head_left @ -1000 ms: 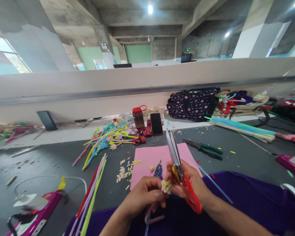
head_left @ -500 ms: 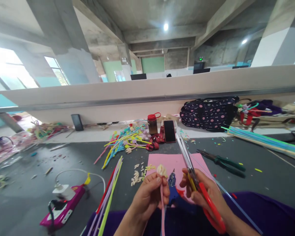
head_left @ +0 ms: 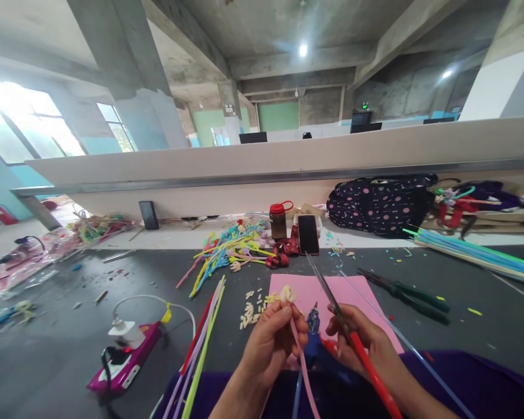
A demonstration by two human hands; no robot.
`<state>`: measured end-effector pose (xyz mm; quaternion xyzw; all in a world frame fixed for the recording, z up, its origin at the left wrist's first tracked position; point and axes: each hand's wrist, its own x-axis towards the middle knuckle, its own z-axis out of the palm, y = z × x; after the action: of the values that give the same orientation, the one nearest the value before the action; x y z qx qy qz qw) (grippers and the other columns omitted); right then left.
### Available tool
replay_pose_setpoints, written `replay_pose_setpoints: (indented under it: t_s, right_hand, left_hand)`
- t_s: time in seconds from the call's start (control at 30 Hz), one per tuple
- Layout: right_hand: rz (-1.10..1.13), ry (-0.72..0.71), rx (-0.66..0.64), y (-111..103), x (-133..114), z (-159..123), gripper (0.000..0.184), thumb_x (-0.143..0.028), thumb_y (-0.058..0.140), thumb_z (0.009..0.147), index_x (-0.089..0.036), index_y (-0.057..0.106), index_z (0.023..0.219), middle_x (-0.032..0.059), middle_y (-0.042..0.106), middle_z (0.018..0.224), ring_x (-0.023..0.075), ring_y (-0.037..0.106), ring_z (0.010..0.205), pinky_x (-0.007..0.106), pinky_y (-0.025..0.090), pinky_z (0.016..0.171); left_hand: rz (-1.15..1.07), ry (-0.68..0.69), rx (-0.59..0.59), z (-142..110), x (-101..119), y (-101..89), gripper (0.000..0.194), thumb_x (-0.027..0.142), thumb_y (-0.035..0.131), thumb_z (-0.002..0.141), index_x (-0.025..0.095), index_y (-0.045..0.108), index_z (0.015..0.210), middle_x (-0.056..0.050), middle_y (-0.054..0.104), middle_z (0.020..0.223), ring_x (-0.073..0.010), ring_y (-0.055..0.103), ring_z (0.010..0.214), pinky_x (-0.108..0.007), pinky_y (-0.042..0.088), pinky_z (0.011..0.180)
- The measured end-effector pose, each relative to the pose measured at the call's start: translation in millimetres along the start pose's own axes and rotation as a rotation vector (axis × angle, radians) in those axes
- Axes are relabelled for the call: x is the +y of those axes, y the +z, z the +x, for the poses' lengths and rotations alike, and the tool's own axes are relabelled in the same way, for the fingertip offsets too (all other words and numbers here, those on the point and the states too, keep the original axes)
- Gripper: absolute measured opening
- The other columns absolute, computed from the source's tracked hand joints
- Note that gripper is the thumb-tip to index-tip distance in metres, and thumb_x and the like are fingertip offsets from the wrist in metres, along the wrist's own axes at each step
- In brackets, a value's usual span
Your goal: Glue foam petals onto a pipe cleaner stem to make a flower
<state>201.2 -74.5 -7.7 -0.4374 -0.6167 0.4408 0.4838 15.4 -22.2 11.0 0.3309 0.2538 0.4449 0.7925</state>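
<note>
Between the thumb and fingers of my left hand is a pipe cleaner flower, with a cream head on top and a long pink stem hanging down. My right hand is wrapped round a pair of scissors with red handles, the blades pointing up and away to the left. Under and between my hands stands a blue glue gun, nozzle up, partly hidden. A pink sheet lies beneath, with small cream and yellow pieces to its left.
Green-handled pliers lie at the right. Long pipe cleaners rest left of my hands, beside a magenta power strip. Behind are finished-looking coloured stems, a red-lidded bottle, a phone and a dark patterned bag.
The view has shifted slightly left. The scissors have turned so their blades look closer together, edge-on. The flower has tilted a little, its stem now slanting to the right.
</note>
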Motion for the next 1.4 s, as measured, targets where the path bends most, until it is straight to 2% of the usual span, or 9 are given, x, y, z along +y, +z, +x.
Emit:
replay_pose_setpoints:
  t_s: [0.13,0.23,0.33,0.5,0.67,0.8,0.97,1.2,1.4]
  right_hand:
    - [-0.207,0.03,0.042,3.9,-3.8,-2.1,0.044,-0.022,0.058,0.074,-0.023,0.041,0.115,0.0024,0.057,0.092,0.0126,0.054,0.068,0.024,0.046,0.063]
    - [-0.368,0.001,0.09,6.6,1.2,-3.4,0.052,-0.014,0.059,0.068,-0.024,0.041,0.116,0.0008,0.057,0.089,0.0139,0.054,0.07,0.024,0.047,0.062]
    - [-0.513,-0.154,0.119,5.4,10.3,-2.7,0.056,-0.013,0.061,0.066,-0.024,0.04,0.117,0.0022,0.055,0.094,0.0144,0.054,0.072,0.025,0.048,0.062]
    - [-0.693,-0.382,0.195,-1.3,23.0,1.1,0.058,-0.021,0.067,0.068,-0.019,0.04,0.12,0.0069,0.054,0.097,0.0176,0.054,0.074,0.031,0.048,0.065]
    - [-0.738,-0.436,0.237,-3.8,22.0,2.9,0.058,-0.023,0.068,0.069,-0.017,0.041,0.119,0.0084,0.054,0.095,0.0201,0.053,0.078,0.034,0.047,0.066]
    - [-0.756,-0.472,0.258,-4.2,20.6,4.4,0.056,-0.021,0.065,0.069,-0.016,0.041,0.119,0.0081,0.054,0.093,0.0206,0.053,0.078,0.034,0.047,0.065]
    - [-0.781,-0.483,0.262,-4.3,24.0,5.3,0.058,-0.012,0.061,0.065,-0.015,0.041,0.12,0.0091,0.055,0.094,0.0215,0.054,0.081,0.035,0.047,0.068]
    - [-0.826,-0.482,0.268,-4.3,25.0,4.8,0.056,-0.019,0.063,0.068,-0.015,0.041,0.12,0.0095,0.057,0.093,0.0225,0.057,0.08,0.036,0.048,0.068]
    - [-0.868,-0.508,0.265,-5.2,22.7,5.1,0.056,-0.021,0.062,0.069,-0.015,0.041,0.121,0.0103,0.058,0.093,0.0233,0.057,0.082,0.036,0.049,0.069]
  left_hand:
    - [0.01,0.041,0.002,0.2,-0.6,1.6,0.014,0.025,0.062,0.073,0.011,0.059,0.073,-0.005,0.062,0.066,-0.0099,0.056,0.052,-0.015,0.039,0.04]
    - [0.027,0.038,0.048,2.0,-2.8,1.5,0.015,0.025,0.065,0.071,0.011,0.06,0.075,-0.001,0.059,0.062,-0.0051,0.049,0.045,-0.013,0.032,0.037]
    - [0.098,0.014,0.073,3.7,-5.4,0.1,0.017,0.028,0.066,0.071,0.012,0.06,0.072,0.002,0.055,0.053,-0.004,0.044,0.039,-0.013,0.027,0.035]
    - [0.212,0.088,0.103,4.4,-7.0,1.0,0.02,0.032,0.066,0.07,0.012,0.061,0.069,0.001,0.057,0.055,-0.0042,0.044,0.041,-0.016,0.034,0.041]
    - [0.356,0.139,0.086,4.2,-5.4,6.0,0.028,0.04,0.068,0.066,0.012,0.062,0.066,0.0,0.057,0.054,-0.007,0.047,0.043,-0.017,0.035,0.041]
    - [0.436,0.237,0.104,2.1,-5.3,8.2,0.027,0.037,0.063,0.072,0.012,0.062,0.065,-0.001,0.058,0.055,-0.0072,0.048,0.044,-0.018,0.037,0.043]
    - [0.516,0.29,0.105,-1.0,-6.1,4.7,0.025,0.035,0.063,0.073,0.012,0.064,0.064,-0.003,0.059,0.058,-0.0097,0.051,0.048,-0.02,0.04,0.044]
    - [0.55,0.285,0.092,0.4,-3.9,5.4,0.027,0.037,0.064,0.07,0.012,0.065,0.063,-0.005,0.062,0.058,-0.0123,0.054,0.049,-0.021,0.042,0.043]
    - [0.562,0.282,0.165,-1.6,-4.9,12.6,0.025,0.035,0.066,0.068,0.011,0.067,0.064,-0.006,0.064,0.057,-0.0128,0.055,0.047,-0.021,0.042,0.043]
